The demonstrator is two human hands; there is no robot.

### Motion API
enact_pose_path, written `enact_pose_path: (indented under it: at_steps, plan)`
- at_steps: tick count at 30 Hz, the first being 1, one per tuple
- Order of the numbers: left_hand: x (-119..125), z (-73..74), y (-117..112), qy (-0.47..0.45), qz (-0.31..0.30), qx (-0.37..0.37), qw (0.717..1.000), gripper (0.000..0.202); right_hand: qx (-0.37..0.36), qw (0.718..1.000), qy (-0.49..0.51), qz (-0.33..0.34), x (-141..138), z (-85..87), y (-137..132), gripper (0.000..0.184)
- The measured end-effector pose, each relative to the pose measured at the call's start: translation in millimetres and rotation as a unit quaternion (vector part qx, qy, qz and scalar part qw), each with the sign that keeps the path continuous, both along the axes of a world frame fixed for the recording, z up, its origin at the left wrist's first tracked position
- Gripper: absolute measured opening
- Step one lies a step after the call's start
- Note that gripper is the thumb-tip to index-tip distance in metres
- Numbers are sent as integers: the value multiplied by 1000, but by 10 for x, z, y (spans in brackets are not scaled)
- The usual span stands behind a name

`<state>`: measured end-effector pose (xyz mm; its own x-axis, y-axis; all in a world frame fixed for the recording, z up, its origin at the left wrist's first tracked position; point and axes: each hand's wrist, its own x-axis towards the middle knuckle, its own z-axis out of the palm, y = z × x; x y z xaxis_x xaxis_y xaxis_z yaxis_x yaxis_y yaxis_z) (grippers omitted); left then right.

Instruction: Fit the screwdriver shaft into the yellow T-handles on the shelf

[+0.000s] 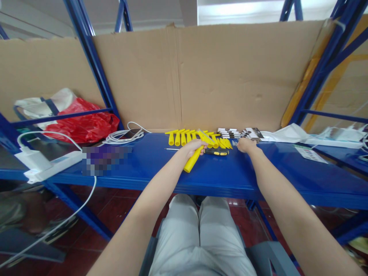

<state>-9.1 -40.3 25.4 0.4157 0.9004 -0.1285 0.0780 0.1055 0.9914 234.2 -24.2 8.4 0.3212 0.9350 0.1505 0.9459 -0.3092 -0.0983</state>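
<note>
My left hand (196, 147) is closed around a yellow tubular handle (192, 162), its wide round end pointing toward me. A slim light-coloured part extends past the fingers on the far side. My right hand (246, 145) is at the back of the shelf with its fingers curled together beside a small pile of metal pieces, maybe screws (235, 143); what they grip is hidden. Beneath and right of my left hand lies a screwdriver (217, 152) with a black and yellow handle. Several similar yellow handles (178, 138) stand in a row behind, with smaller yellow pieces (225, 143) nearby.
Black-and-white packets (229, 133) lie along the cardboard back wall (230, 76). On the left are a power strip (54, 166), a coiled white cable (122, 136) and a red plastic bag (83, 120). White plastic sheeting (287, 134) is at right. Blue uprights frame the shelf.
</note>
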Motion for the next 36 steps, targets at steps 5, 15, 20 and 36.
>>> enact_pose_path:
  at_steps: [5, 15, 20, 36]
  plan:
    - [-5, -6, 22, -19, -16, -7, 1000, 25, 60, 990, 78, 100, -88, 72, 1, 18]
    - [-9, 28, -11, -30, -20, 8, 999, 27, 176, 876, 276, 353, -634, 83, 33, 11]
    - [-10, 30, -22, -35, -29, 18, 999, 24, 157, 882, 298, 328, -694, 102, -35, 10]
    - [-21, 26, 5, -82, -40, 13, 996, 23, 187, 808, 523, 198, -792, 53, -7, 24]
